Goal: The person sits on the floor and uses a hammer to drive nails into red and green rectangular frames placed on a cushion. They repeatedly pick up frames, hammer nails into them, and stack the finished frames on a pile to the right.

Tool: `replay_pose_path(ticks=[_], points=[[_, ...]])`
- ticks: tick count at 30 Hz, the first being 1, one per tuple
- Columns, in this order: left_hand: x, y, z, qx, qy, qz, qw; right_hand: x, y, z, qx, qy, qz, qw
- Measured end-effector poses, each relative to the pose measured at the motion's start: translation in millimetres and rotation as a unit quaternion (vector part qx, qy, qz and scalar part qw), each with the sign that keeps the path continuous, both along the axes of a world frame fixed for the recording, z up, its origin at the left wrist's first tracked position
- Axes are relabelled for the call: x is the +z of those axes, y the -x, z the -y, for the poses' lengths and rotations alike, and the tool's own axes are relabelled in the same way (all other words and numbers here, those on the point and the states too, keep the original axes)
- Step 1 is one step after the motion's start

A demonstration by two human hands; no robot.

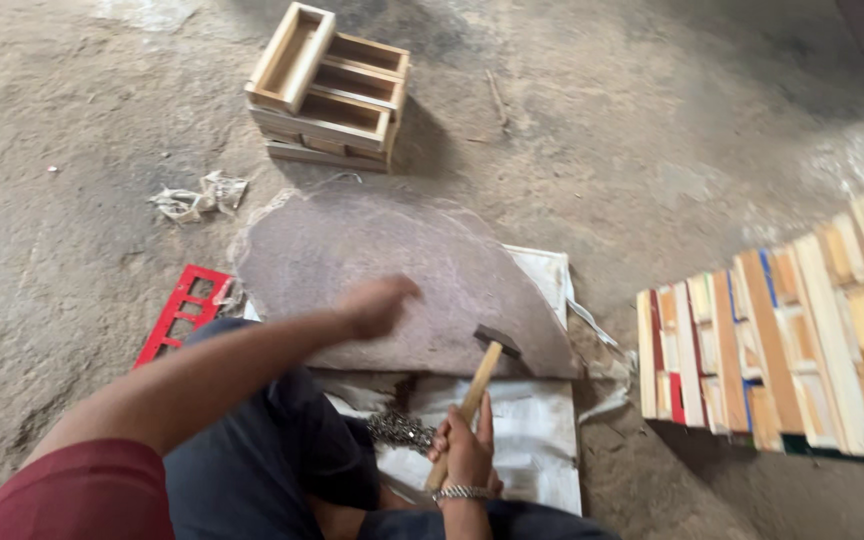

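My right hand [464, 452] grips the wooden handle of a hammer [482, 365], whose dark head rests on the near edge of a flat grey stone slab [372, 250]. My left hand [377, 303] is blurred, hovering over the slab with fingers curled and nothing visible in it. A pile of small nails [400, 430] lies on white sacking [527, 440] just left of my right hand.
A stack of small wooden box frames [324, 85] stands beyond the slab. A row of wooden strips with coloured edges [782, 340] lies at the right. A red plastic grid [184, 310] and a scrap of crumpled cloth [197, 197] lie at the left on the concrete floor.
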State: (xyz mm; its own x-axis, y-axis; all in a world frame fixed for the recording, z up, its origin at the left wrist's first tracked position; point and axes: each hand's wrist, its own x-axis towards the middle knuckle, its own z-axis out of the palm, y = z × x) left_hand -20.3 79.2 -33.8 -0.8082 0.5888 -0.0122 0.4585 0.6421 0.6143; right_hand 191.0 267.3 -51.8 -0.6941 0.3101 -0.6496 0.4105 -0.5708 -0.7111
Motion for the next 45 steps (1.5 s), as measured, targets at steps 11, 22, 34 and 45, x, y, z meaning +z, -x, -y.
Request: replay_pose_path(ticks=[11, 22, 34, 45], points=[[22, 175, 189, 0.319, 0.242, -0.045, 0.915, -35, 15, -13, 0.044, 0.019, 0.057, 0.997], [39, 266, 191, 0.258, 0.348, -0.079, 0.898, -72, 7, -18, 0.047, 0.064, 0.093, 0.993], [18, 115, 106, -0.002, 0.320, -0.118, 0.940, 2, 18, 6, 0.025, -0.026, 0.060, 0.998], [-30, 28, 82, 0.015, 0.196, -0.091, 0.976, 11, 7, 6, 0.057, -0.022, 0.014, 0.998]])
